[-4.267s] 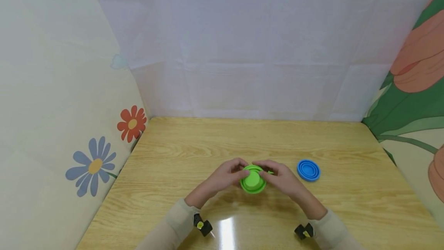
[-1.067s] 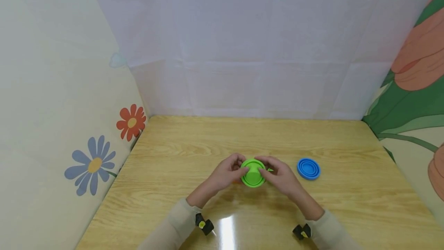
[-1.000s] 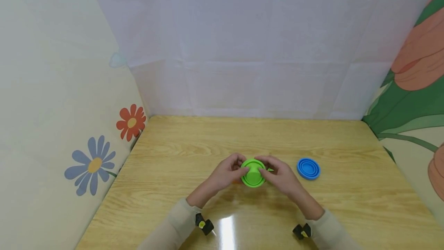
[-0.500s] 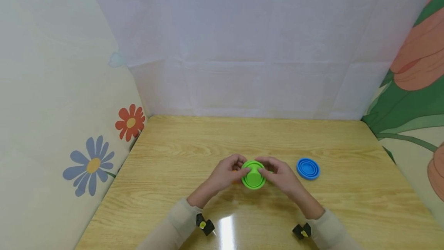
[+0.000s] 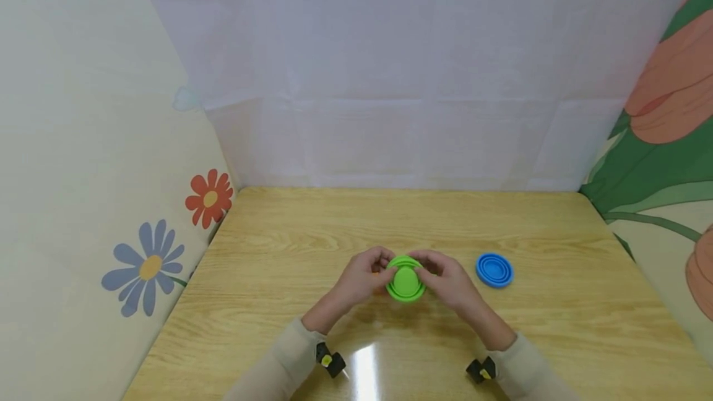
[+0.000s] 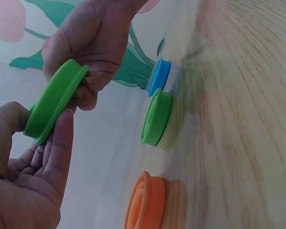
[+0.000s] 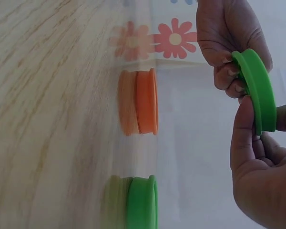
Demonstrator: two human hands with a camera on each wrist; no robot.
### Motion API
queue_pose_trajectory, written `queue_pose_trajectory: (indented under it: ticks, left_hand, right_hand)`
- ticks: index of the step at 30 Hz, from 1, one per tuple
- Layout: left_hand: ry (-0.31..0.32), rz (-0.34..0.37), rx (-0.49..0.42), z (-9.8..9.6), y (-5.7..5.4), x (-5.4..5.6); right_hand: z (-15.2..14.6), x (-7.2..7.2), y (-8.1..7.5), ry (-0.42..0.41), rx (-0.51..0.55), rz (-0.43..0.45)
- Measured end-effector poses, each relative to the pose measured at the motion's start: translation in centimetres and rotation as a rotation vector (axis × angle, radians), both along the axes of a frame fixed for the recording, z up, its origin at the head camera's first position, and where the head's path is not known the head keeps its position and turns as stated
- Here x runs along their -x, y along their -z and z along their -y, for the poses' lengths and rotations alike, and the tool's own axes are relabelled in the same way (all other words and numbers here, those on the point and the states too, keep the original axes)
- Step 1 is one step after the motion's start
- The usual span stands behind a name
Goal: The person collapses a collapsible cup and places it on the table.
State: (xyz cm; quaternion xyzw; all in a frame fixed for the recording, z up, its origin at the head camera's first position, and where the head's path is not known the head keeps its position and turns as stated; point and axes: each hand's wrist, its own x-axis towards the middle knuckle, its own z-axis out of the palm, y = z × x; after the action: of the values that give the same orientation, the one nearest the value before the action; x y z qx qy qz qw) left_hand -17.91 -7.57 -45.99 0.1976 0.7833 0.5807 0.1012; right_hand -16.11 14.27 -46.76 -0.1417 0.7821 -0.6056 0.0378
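Between both hands is a green collapsible cup [image 5: 406, 283], folded down to a thick ring and raised above the table. My left hand [image 5: 361, 278] pinches its left side, thumb on the near face and fingers behind. From the right, my right hand [image 5: 450, 280] pinches the opposite side in the same way. In the left wrist view, a second green collapsed cup [image 6: 157, 117] stands on the table below the hands, with an orange collapsed cup [image 6: 147, 202] nearer that camera. The hands mostly hide these two in the head view. A blue collapsed cup [image 5: 494, 270] lies to the right.
The wood-grain table [image 5: 301, 221] runs back to a white cloth [image 5: 356, 79]. Flower-printed panels [image 5: 150, 268] border the left and right sides. Small black wrist devices [image 5: 331, 361] sit at the beige sleeves [image 5: 278, 357].
The held cup's protruding middle has sunk flatter into its rings since the earliest frame. Both hands keep their hold, and the thumbs have shifted slightly on its face. The blue cup stays put.
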Motion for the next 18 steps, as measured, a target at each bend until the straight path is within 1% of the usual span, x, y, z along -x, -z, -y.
queue_pose_trajectory:
  ticks: [4, 7, 11, 13, 18]
  left_hand:
    - [0.026, 0.084, -0.053, 0.14, 0.16, 0.18]
    - [0.044, 0.123, -0.087, 0.27, 0.39, 0.29]
    - [0.049, 0.169, -0.099, 0.45, 0.66, 0.39]
    - [0.048, 0.204, -0.099, 0.57, 0.7, 0.42]
    - [0.072, 0.247, -0.099, 0.79, 0.68, 0.56]
  right_hand:
    - [-0.23, 0.14, -0.04, 0.005, 0.031, 0.075]
    - [-0.38, 0.21, -0.03, 0.001, 0.049, 0.12]
    - [-0.53, 0.27, 0.09, -0.03, 0.093, 0.171]
    - [-0.57, 0.3, 0.11, -0.038, 0.121, 0.204]
    - [-0.67, 0.37, -0.03, -0.017, 0.138, 0.256]
